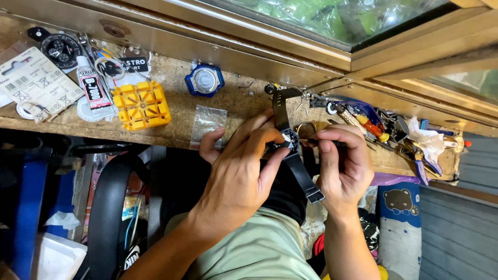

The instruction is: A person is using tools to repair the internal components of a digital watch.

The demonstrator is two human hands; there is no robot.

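My left hand (239, 165) grips a black wristwatch (288, 139) by its case, held just in front of the wooden bench edge. One black strap (281, 109) runs up over the bench, the other (303, 178) hangs down toward my lap with its buckle at the end. My right hand (343, 165) pinches a thin dark tool (317, 140) whose tip meets the watch case. What the tip touches is hidden by my fingers.
On the wooden bench (176, 106) lie a yellow plastic watch holder (141, 105), a blue watch (204, 80), a small clear bag (207, 122), a glue tube (93, 85), a black dial watch (59, 50), and a heap of tools (373, 124) at right. A glass case (332, 21) stands behind.
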